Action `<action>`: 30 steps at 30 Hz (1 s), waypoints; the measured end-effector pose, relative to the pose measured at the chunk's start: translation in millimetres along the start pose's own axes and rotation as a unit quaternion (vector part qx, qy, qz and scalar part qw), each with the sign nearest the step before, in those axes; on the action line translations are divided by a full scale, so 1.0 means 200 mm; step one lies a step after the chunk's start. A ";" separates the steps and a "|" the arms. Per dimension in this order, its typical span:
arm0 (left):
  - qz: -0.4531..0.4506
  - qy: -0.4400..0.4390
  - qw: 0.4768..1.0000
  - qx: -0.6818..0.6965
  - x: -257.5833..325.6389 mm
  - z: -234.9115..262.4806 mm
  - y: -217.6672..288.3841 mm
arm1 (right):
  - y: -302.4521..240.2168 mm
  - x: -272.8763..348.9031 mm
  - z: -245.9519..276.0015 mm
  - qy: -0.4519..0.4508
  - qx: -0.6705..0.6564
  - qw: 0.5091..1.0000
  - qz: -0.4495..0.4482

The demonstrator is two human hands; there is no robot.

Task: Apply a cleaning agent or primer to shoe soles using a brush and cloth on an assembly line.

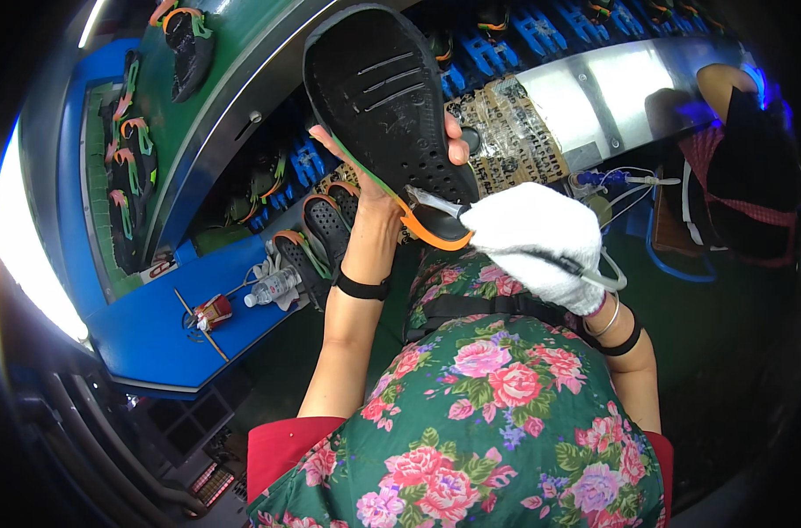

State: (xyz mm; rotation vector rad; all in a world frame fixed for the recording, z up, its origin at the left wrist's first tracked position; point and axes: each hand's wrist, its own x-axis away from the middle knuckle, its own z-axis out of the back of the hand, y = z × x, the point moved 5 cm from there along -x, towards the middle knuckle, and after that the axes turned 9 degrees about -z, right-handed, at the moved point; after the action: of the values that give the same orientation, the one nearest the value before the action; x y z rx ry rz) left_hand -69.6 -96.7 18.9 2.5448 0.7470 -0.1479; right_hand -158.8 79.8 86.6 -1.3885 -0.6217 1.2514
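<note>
A black shoe part (pixel 378 106), with small round holes and an orange and green rim, is raised at the top centre. My left hand (pixel 376 199) is bare and closed round it, palm on the near left side and fingertips showing at its right edge. My right hand (pixel 537 246) wears a white knitted glove and grips a slim brush-like tool (pixel 434 203). The tool's pale, flat tip touches the inside of the shoe part near the orange end. A pale hose (pixel 613 273) comes out beside the glove; the fingers inside it are partly hidden.
Beyond my hands runs a line of blue holders (pixel 541 33) beside a metal rail (pixel 594 97). A taped cardboard pad (pixel 515 132) lies there. Left, a blue table (pixel 158 326) bears a plastic bottle (pixel 273 288) and more shoes (pixel 325 224). Another person's arm (pixel 724 86) is at far right.
</note>
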 end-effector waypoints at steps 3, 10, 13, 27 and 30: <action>0.016 0.006 1.000 -0.022 0.00 0.05 0.00 | -0.04 -0.01 -0.05 -0.042 0.050 0.997 0.039; 0.019 -0.004 1.000 -0.016 -0.04 0.03 0.01 | 0.01 -0.01 -0.04 -0.004 0.000 0.999 -0.037; 0.002 0.001 1.000 0.009 -0.06 0.01 0.03 | -0.01 -0.02 -0.04 -0.020 0.014 1.000 -0.012; 0.008 -0.045 0.998 -0.037 -0.08 0.10 0.04 | -0.07 0.05 -0.10 -0.025 0.090 0.995 0.037; 0.029 -0.020 0.999 -0.018 -0.08 0.09 0.01 | 0.01 0.08 -0.11 -0.053 -0.088 0.981 -0.165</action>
State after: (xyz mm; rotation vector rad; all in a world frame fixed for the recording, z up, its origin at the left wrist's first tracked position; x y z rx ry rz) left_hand -81.8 -114.4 8.0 2.5191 0.6533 -0.1653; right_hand -134.2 85.4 76.2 -1.3035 -1.0129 1.0258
